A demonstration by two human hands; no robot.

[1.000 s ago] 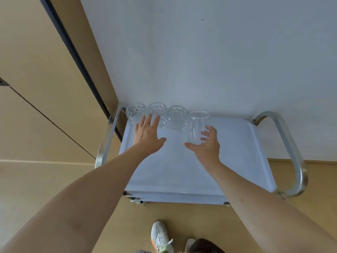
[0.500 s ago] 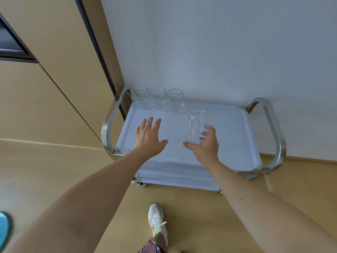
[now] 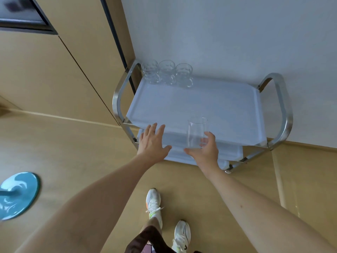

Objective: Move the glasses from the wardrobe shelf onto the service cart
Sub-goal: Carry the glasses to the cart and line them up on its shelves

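Our right hand (image 3: 206, 150) grasps the upright clear glass (image 3: 197, 132) just beside our left hand (image 3: 152, 143), fingers spread and released

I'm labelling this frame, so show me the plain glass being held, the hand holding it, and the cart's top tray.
plain glass (image 3: 196, 131), head view, middle of its clear wall
right hand (image 3: 206, 152), head view, back of the hand
top tray (image 3: 191, 106), head view, bare middle of its white surface

Lower cart shelf (image 3: 229, 152) mostly hidden behind top tray (image 3: 200, 106) and both hands, teal disc (image 3: 18, 194) cut by left edge, dark wardrobe opening (image 3: 20, 13) blurred, tumbler base (image 3: 194, 146) lost behind right-hand fingers (image 3: 207, 141).
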